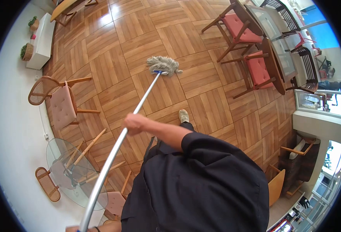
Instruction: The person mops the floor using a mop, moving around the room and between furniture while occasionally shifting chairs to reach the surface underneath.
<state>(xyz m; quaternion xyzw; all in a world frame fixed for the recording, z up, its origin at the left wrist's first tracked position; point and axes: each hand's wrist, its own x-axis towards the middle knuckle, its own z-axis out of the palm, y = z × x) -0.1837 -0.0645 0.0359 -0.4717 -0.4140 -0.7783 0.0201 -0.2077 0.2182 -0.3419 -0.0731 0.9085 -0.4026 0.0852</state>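
Note:
A mop [143,97] with a long silver handle runs diagonally from the lower left up to the middle of the floor. Its grey string head [163,65] lies spread on the wood floor, joined to the pole by a blue fitting. My right hand [135,124] is closed around the middle of the handle, the arm reaching across from a black sleeve. Down at the bottom left edge, my left hand [73,229] grips the handle near its upper end. Most of that hand is cut off by the frame; a dark band shows at the wrist.
Pink-cushioned chairs [63,106] and a round glass table [68,166] stand along the left wall. Red-cushioned chairs [259,69] line a glass-topped table [279,52] at the right. A white planter box [41,42] is at the upper left. My shoe [183,115] is on the parquet.

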